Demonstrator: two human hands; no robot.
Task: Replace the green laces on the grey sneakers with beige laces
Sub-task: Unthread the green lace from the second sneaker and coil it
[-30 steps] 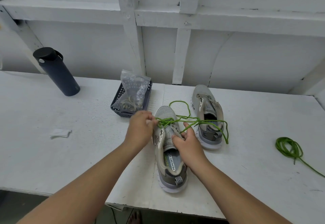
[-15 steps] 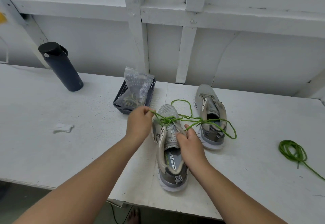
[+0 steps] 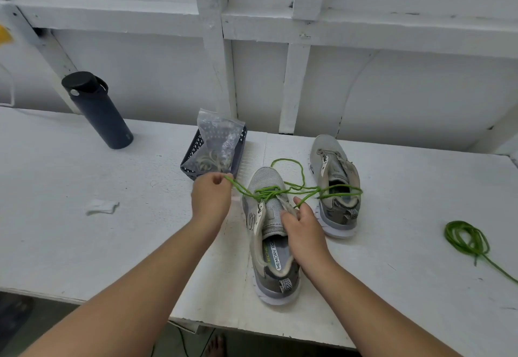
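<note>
A grey sneaker [image 3: 270, 269] lies toe-away on the white table, a green lace [image 3: 280, 189] still threaded near its toe. My left hand [image 3: 211, 198] pinches that lace and holds it taut out to the left. My right hand [image 3: 302, 230] grips the sneaker's right eyelet edge beside the tongue. Loose lace loops trail over the second grey sneaker [image 3: 335, 185], which stands to the right with no lace in its eyelets. Beige laces [image 3: 208, 160] sit inside a clear bag in a small dark basket [image 3: 241, 143].
A coiled green lace [image 3: 466, 238] lies at the right of the table. A dark bottle [image 3: 96, 109] stands at the back left. A scrap of white paper [image 3: 102, 206] lies left of my arm. The table's front edge [image 3: 252, 325] is close below the sneaker.
My left hand has drawn the green lace farther left, away from the sneaker's toe, and the lace now runs taut. My right hand has stayed on the sneaker.
</note>
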